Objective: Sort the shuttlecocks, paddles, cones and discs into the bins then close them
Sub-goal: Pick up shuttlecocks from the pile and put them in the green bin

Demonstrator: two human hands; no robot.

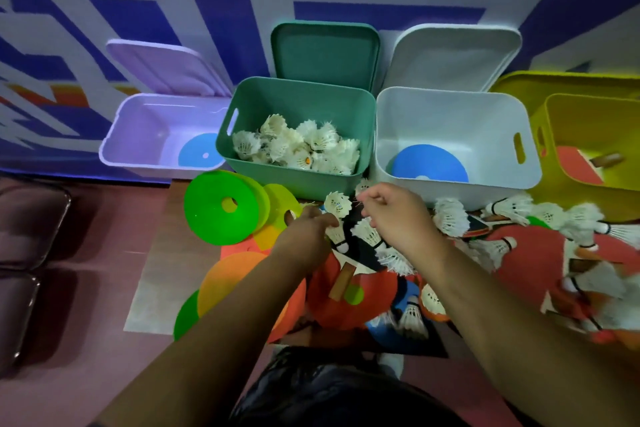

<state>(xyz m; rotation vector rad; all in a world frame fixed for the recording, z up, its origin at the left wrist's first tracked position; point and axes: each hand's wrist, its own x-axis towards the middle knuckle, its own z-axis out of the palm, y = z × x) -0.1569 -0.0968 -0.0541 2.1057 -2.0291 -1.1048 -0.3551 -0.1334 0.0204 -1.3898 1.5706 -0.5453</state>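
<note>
Shuttlecock sorting is going on. The green bin (298, 97) is already holding a heap, with the lilac bin (138, 135), white bin (450, 114) and yellow bin (581, 121) standing open alongside. Plenty more are lying on the floor (86, 288) among paddles (356, 291) and discs (221, 208). The left hand (310, 224) is gripping a shuttlecock (337, 204) just before the green bin. The right hand (391, 215), fingers curled, is pinching what looks like another shuttlecock's feathers (363, 188). Next, I'd judge, both are needing a short lift over the green rim.

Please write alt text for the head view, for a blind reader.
The left hand and right hand pick shuttlecocks from a floor pile of paddles and discs. Behind stand four open bins; the green bin holds shuttlecocks.
</note>
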